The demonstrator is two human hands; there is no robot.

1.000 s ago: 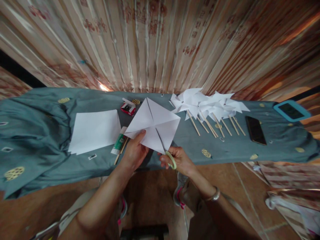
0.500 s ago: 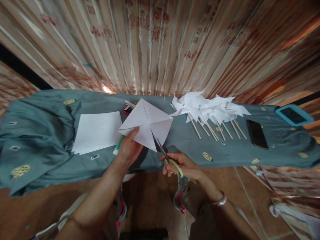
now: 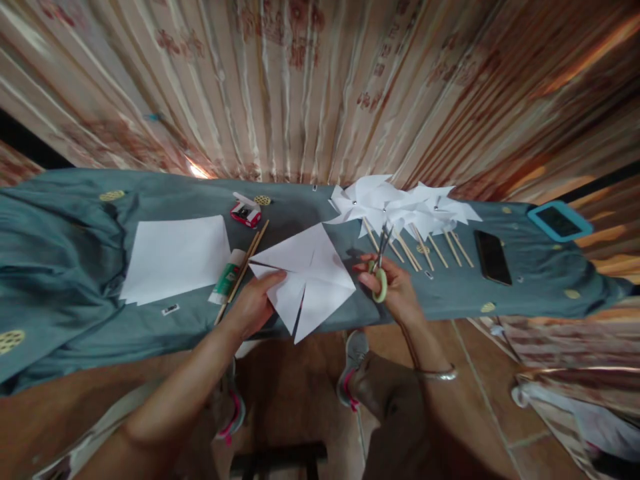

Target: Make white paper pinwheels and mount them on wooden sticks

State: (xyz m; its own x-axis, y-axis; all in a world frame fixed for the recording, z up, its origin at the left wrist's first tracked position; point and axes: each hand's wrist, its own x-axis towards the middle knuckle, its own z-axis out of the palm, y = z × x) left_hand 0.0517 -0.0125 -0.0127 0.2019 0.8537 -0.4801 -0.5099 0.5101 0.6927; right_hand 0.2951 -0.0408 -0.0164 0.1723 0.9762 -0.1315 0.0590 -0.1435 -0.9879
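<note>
Toward the left end of the surface (image 3: pixel 440 293) lies a stack of white paper (image 3: pixel 175 257); right of it come a glue stick (image 3: pixel 229 275) and thin wooden sticks (image 3: pixel 245 267), with a small red box (image 3: pixel 247 212) nearer the far edge. The left hand (image 3: pixel 255 303) is partly closed on the cut sheet (image 3: pixel 325 287), thumb on top, its other fingers mostly hidden beneath. The sheet is now turned slightly and held at the near edge, mid-length, one corner beyond it. The scissors (image 3: pixel 381 283) have just left its near slit, so cutting there has paused. White, thin and faintly creased, the sheet looks like a tilted square, with open slits from its left and near corners toward the middle. The right hand (image 3: pixel 400 293) curls loosely around the scissors' pale green handles, blades toward the far edge. Beyond stand out white pinwheels (image 3: pixel 390 200), then a dark phone (image 3: pixel 493 257).
</note>
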